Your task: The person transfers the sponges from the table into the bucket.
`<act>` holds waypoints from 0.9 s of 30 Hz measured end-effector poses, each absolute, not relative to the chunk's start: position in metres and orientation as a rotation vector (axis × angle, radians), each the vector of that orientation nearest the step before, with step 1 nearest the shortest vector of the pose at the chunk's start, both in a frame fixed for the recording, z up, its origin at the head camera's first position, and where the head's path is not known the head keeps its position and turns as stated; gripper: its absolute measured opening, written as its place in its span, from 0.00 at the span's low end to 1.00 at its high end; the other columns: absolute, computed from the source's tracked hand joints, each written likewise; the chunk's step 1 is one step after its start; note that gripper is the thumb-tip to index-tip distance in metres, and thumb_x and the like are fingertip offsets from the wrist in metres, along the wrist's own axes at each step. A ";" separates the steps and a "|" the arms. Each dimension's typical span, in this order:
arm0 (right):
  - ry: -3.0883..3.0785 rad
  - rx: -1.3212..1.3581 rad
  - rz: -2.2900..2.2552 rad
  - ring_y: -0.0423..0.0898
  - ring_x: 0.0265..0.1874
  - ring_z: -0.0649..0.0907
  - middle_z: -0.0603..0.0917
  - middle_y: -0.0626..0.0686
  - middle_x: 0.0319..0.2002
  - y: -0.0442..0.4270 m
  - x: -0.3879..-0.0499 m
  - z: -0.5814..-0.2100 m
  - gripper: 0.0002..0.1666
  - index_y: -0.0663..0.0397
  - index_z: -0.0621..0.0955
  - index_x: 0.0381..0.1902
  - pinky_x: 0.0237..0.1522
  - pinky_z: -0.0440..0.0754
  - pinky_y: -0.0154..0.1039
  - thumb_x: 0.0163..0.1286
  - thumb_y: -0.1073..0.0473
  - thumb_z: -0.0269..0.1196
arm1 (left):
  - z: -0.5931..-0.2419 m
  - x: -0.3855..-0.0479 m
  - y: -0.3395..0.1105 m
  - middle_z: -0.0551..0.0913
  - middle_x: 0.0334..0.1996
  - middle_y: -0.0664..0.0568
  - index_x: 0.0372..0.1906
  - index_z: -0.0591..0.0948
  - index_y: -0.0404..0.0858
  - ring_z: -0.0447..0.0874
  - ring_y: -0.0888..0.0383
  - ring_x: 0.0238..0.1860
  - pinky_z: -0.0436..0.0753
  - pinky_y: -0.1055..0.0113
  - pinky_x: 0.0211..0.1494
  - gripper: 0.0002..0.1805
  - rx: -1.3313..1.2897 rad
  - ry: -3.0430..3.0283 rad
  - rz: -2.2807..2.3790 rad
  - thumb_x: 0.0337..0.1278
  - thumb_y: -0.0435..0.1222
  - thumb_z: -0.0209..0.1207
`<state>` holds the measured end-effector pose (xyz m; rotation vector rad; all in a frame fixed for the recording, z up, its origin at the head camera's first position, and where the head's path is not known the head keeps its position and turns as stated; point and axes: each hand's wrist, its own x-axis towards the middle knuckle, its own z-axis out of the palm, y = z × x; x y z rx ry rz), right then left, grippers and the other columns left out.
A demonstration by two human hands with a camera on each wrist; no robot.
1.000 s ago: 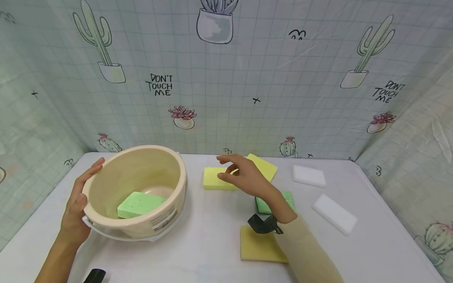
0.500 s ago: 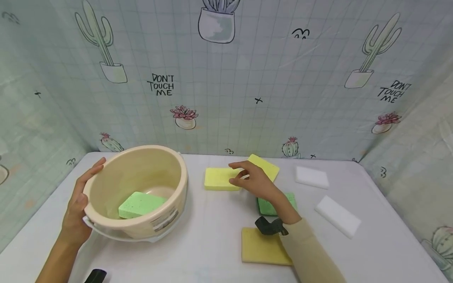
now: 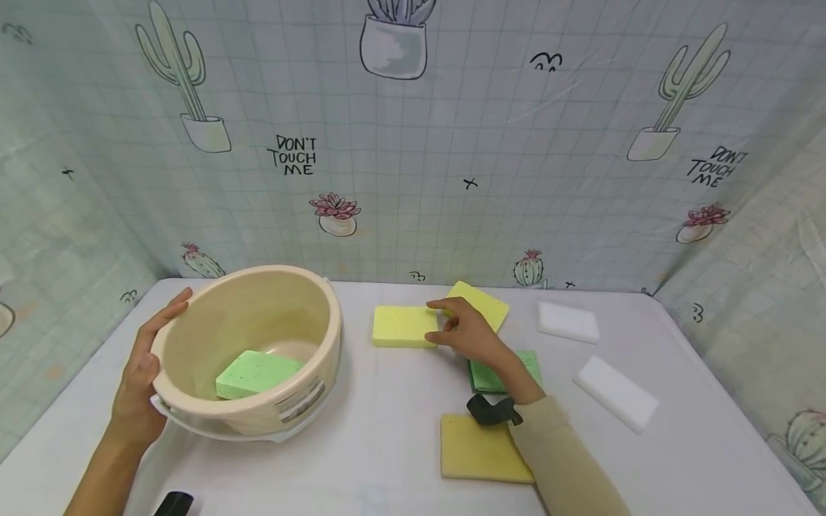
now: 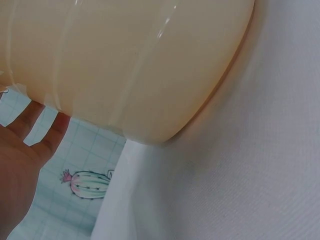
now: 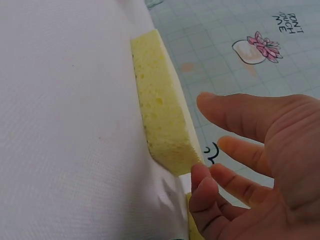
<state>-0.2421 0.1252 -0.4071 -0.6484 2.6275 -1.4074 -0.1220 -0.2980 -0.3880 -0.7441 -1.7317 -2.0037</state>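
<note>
A yellow sponge (image 3: 401,328) lies flat on a white tabletop (image 3: 381,416); places below are given around it, twelve o'clock pointing away from the person. At its three o'clock end is the right hand (image 3: 471,330), thumb and fingers spread apart, gripping nothing; whether a fingertip touches the sponge, I cannot tell. The gap seems shaped to suit the sponge's short end.

At two o'clock, partly behind that hand, lies a second yellow sponge (image 3: 485,302). A green sponge (image 3: 485,378) sits at four, half hidden by the wrist, and a darker yellow pad (image 3: 480,451) at five. Two white blocks lie farther off, one (image 3: 568,322) at three, the other (image 3: 616,394) nearer four. The white pair's spacing probably leaves finger room.

At nine o'clock stands a cream bucket (image 3: 258,308), a light green sponge (image 3: 254,374) inside. The left hand (image 3: 138,383) rests spread against its outer wall, apparently bracing it. The handle (image 3: 213,430) hangs low, leaving the mouth unobstructed.
</note>
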 end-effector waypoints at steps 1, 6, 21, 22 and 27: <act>2.624 -0.644 -1.408 0.48 0.34 0.75 0.72 0.56 0.57 0.125 -0.242 -0.408 0.34 0.56 0.74 0.63 0.27 0.75 0.39 0.59 0.60 0.70 | -0.388 -0.122 -0.298 0.49 0.74 0.44 0.71 0.57 0.30 0.43 0.52 0.73 0.55 0.72 0.68 0.31 -0.744 -1.732 -2.005 0.67 0.41 0.40; 2.602 -0.633 -1.397 0.46 0.33 0.77 0.71 0.55 0.57 0.125 -0.244 -0.412 0.38 0.55 0.71 0.66 0.28 0.75 0.38 0.58 0.59 0.71 | -0.388 -0.122 -0.298 0.49 0.74 0.45 0.71 0.56 0.31 0.43 0.52 0.73 0.55 0.72 0.67 0.32 -0.728 -1.741 -2.013 0.67 0.41 0.40; 2.582 -0.637 -1.315 0.44 0.29 0.77 0.69 0.57 0.57 0.122 -0.244 -0.414 0.43 0.58 0.66 0.69 0.26 0.75 0.35 0.57 0.65 0.71 | -0.388 -0.122 -0.299 0.48 0.74 0.45 0.71 0.56 0.31 0.43 0.52 0.73 0.55 0.72 0.67 0.31 -0.743 -1.741 -2.019 0.66 0.40 0.39; 2.574 -0.648 -1.316 0.44 0.28 0.77 0.68 0.58 0.57 0.122 -0.244 -0.414 0.43 0.60 0.66 0.69 0.26 0.75 0.36 0.56 0.66 0.71 | -0.388 -0.122 -0.299 0.48 0.74 0.45 0.71 0.56 0.31 0.43 0.52 0.73 0.55 0.72 0.67 0.31 -0.749 -1.739 -2.018 0.66 0.40 0.39; 2.552 -0.662 -1.302 0.44 0.27 0.76 0.68 0.59 0.54 0.122 -0.245 -0.414 0.44 0.63 0.66 0.68 0.26 0.75 0.35 0.55 0.66 0.71 | -0.389 -0.123 -0.299 0.49 0.74 0.44 0.71 0.56 0.30 0.43 0.52 0.73 0.55 0.72 0.67 0.31 -0.756 -1.735 -2.016 0.66 0.40 0.39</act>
